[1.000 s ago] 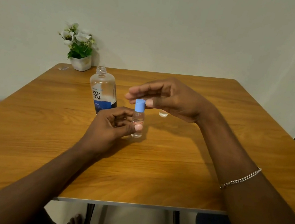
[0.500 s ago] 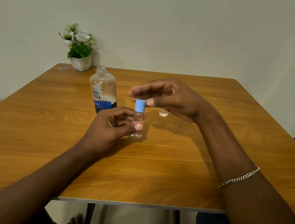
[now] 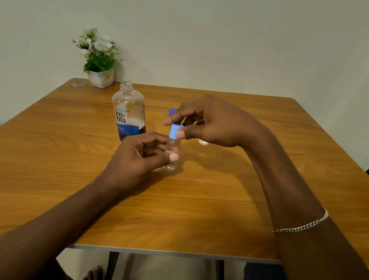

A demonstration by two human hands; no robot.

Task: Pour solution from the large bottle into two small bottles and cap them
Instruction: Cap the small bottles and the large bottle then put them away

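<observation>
Left hand (image 3: 143, 157) pinches the light, slick vial (image 3: 172, 151) at mid-body on the counter (image 3: 218, 192); right hand (image 3: 214, 125) fingers (image 3: 180, 135) pinch its cap (image 3: 175, 131).

A wooden tabletop (image 3: 217, 203) with a pale edge stood against a plain wall (image 3: 218, 26). At its eleven o'clock corner sat a small white pot of white flowers (image 3: 99, 61), with a small clear scrap (image 3: 78, 84) just beside it at nine o'clock.

Dim, warm, even indoor light. Soft shadows under both hands on the wooden table (image 3: 217, 203). Mild wide-angle bowing at the edges; slight softness throughout, no glare.
</observation>
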